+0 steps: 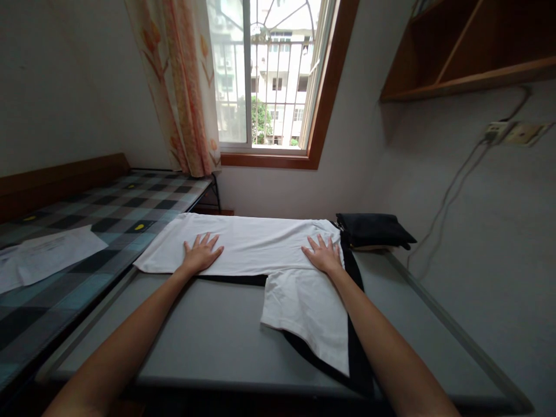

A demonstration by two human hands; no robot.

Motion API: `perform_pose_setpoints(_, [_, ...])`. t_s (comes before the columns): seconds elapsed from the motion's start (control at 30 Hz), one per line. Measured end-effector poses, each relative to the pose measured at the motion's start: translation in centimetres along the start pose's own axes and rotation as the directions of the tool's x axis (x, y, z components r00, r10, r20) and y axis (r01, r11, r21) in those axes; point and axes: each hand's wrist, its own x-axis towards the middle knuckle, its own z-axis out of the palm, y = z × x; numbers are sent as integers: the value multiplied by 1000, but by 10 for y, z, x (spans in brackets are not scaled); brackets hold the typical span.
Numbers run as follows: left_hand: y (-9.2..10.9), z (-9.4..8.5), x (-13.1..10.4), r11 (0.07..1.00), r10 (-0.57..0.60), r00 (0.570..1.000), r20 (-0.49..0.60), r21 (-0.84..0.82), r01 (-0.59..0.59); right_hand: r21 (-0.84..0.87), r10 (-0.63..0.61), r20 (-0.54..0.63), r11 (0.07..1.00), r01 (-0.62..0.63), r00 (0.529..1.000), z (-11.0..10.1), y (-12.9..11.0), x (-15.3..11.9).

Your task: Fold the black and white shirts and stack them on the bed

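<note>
A white T-shirt (256, 246) lies folded lengthwise on a grey table (208, 336), its sleeve pointing toward me at the right. Beneath it, black fabric (359, 347) shows along the near and right edges. My left hand (201, 253) rests flat on the shirt's left part with its fingers spread. Flat on the right end, by the shoulder, lies my right hand (322, 253), fingers spread too. Neither hand grips the cloth.
A dark folded item, perhaps a pouch (376, 230), sits at the table's back right. Left of the table is a bed with a checked mattress (152, 197) and papers (56, 255). A curtain (186, 87) hangs by the window. Cables (452, 197) run down the right wall below a shelf (469, 72).
</note>
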Motion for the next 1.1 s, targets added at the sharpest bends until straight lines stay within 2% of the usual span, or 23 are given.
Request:
perform_pose_setpoints(0.5, [0,6,-5,999,3,1000,22,40,-4,-63,-12,17,998,14,1000,4,6,-5])
perform_pose_setpoints(0.8, [6,0,-11,998,-9,997,72,63,5,-83,-26,-9,996,25,1000,3,6,-10])
perform_pose_setpoints(0.97, [5,-1,-14,999,3,1000,24,41,-3,-50,-37,-30,998,35,999,2,7,-12])
perform_pose_setpoints(1.1, [0,-1,-14,1000,19,999,-28,-21,-19,4,-61,-102,998,61,993,2,12,-14])
